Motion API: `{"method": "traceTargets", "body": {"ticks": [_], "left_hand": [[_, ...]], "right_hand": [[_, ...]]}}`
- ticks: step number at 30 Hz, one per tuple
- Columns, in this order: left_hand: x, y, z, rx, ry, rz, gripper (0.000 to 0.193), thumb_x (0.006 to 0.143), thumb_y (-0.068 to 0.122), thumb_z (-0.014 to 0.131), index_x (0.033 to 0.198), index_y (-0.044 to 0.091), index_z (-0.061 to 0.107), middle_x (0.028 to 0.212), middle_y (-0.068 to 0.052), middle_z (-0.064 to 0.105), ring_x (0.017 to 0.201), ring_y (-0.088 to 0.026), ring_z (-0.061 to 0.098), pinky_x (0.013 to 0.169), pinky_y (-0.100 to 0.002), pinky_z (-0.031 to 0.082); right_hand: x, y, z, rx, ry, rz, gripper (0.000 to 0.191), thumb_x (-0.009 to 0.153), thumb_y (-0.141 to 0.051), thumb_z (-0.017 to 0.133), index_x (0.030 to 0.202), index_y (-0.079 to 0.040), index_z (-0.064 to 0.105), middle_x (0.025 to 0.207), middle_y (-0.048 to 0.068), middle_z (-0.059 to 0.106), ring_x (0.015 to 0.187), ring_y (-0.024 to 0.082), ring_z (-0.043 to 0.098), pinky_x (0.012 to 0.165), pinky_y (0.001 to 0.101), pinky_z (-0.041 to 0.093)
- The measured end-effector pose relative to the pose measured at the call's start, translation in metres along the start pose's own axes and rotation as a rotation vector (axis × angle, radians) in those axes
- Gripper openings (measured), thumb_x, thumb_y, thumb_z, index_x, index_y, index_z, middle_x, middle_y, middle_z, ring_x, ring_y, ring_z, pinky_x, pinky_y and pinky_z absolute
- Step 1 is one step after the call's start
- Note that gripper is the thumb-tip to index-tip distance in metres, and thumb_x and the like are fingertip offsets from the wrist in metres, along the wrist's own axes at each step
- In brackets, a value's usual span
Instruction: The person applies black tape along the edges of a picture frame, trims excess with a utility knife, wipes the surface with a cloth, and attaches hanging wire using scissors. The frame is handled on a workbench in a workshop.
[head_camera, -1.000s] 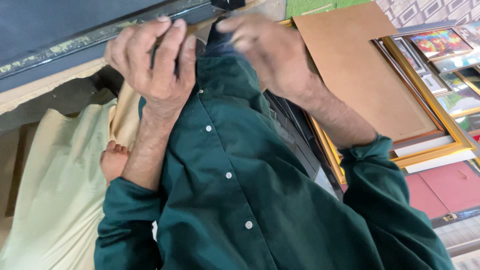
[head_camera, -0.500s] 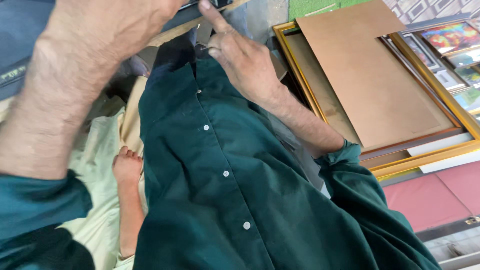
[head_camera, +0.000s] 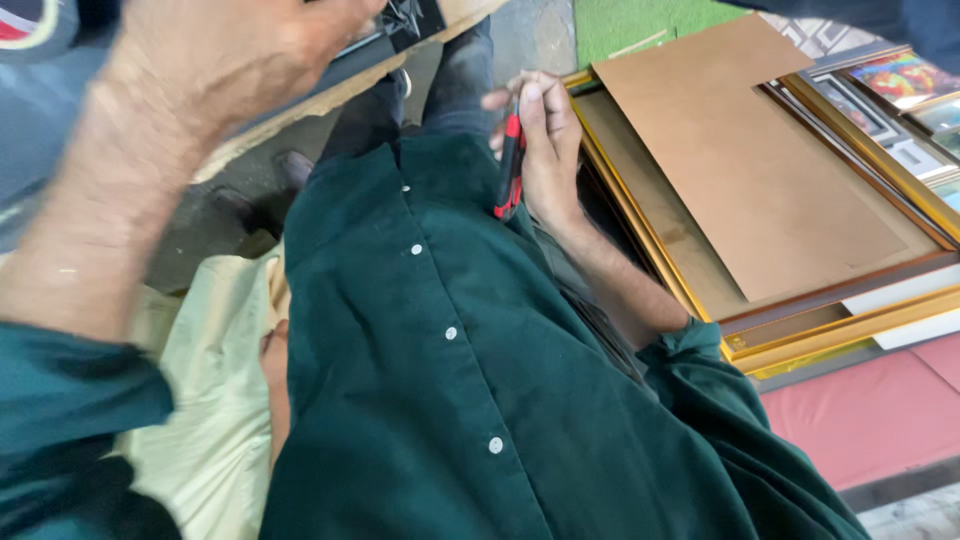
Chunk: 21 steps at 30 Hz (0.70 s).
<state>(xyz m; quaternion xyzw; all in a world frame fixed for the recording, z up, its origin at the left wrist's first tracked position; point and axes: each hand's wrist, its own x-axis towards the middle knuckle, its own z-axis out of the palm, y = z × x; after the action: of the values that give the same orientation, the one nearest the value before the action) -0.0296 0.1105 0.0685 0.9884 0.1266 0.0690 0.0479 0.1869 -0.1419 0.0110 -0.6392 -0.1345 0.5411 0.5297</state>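
My right hand (head_camera: 555, 150) is closed around a slim red and black hand tool (head_camera: 510, 160), held upright just above my dark green shirt (head_camera: 440, 380). Raised close to the camera at the upper left, my left hand (head_camera: 230, 60) shows its back. Its fingers curl over the edge of a dark board with a cardboard rim (head_camera: 330, 90). The fingertips are partly cut off by the top of the view. A black corner piece (head_camera: 412, 18) sits on the board next to those fingers.
A brown backing sheet (head_camera: 760, 160) lies in a gold picture frame (head_camera: 640, 250) at my right. More framed pictures (head_camera: 900, 80) stack behind it, a red mat (head_camera: 870, 410) lies below. Pale yellow cloth (head_camera: 210, 400) and a bare foot (head_camera: 272, 370) show at lower left.
My right hand has dropped from the board's edge toward my chest and now shows the red and black tool. My left hand has risen closer to the camera.
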Motion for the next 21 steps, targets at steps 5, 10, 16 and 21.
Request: {"method": "traceTargets", "body": {"ticks": [5,10,16,21], "left_hand": [[0.006,0.036,-0.005,-0.296,0.322,-0.361,0.032,0.097,0.028,0.08,0.118,0.009,0.066,0.106,-0.008,0.062,0.098,-0.03,0.063,0.078,-0.042,0.053],[0.012,0.063,0.033,-0.152,0.413,-0.531,0.034,0.094,0.03,0.088,0.113,0.01,0.068,0.106,-0.008,0.06,0.096,-0.031,0.059,0.073,-0.044,0.054],[0.003,0.066,0.032,-0.364,0.402,-0.506,0.023,0.096,0.011,0.079,0.118,0.009,0.072,0.117,-0.006,0.064,0.108,-0.032,0.062,0.084,-0.042,0.056],[0.001,0.07,0.025,-0.48,0.481,-0.485,0.03,0.092,0.003,0.083,0.119,0.005,0.07,0.127,-0.006,0.065,0.125,-0.032,0.061,0.102,-0.04,0.056]], "right_hand": [[-0.022,0.006,0.003,-0.087,0.029,0.047,0.038,0.108,-0.025,0.062,0.139,-0.005,0.051,0.097,0.005,0.067,0.075,0.007,0.061,0.067,0.0229,0.052],[-0.034,0.012,0.014,-0.075,0.048,0.01,0.039,0.109,-0.019,0.066,0.141,-0.003,0.052,0.098,0.004,0.065,0.079,0.008,0.06,0.071,0.0235,0.052],[-0.034,-0.005,0.019,-0.094,0.088,-0.044,0.044,0.108,-0.018,0.065,0.146,-0.004,0.049,0.101,0.005,0.067,0.077,0.008,0.061,0.07,0.0238,0.053],[-0.008,-0.036,0.005,-0.114,0.123,-0.24,0.062,0.1,0.0,0.067,0.152,-0.007,0.032,0.123,0.007,0.058,0.092,0.009,0.059,0.07,0.0245,0.052]]}}
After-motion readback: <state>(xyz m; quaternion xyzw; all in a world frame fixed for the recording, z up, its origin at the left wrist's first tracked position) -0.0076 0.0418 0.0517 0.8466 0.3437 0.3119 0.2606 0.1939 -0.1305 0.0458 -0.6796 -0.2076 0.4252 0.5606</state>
